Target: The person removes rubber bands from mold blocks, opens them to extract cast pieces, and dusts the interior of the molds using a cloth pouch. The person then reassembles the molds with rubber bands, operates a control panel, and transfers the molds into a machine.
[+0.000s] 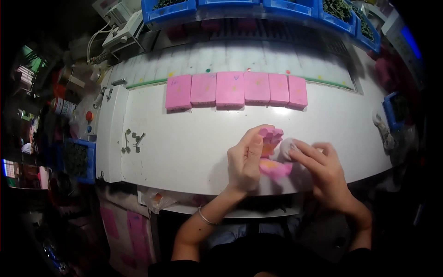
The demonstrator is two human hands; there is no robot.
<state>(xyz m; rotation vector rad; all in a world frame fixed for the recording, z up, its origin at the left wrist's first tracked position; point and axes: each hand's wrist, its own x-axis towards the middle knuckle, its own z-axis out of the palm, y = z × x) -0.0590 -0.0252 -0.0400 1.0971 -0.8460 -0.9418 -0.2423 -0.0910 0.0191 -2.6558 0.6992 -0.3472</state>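
My left hand (245, 157) is closed around a pink rubber mold (271, 138), whose uneven inner side shows orange and yellow patches. Its lower flap (275, 169) hangs spread apart below my thumb. Close on its right, the fingers of my right hand (319, 166) pinch a soft white wad (287, 148), which is partly covered by the fingertips and a little blurred. Both hands are over the front part of the white worktop (184, 147). Behind them stands a row of several pink blocks (230, 90), some with pen marks on top.
Small green pieces (133, 140) lie on the worktop's left side. Blue bins (170, 10) with green pieces line the back, and another blue bin (78, 159) stands at the left. A white rail (112, 134) edges the left side. Cord (383, 129) lies at the right.
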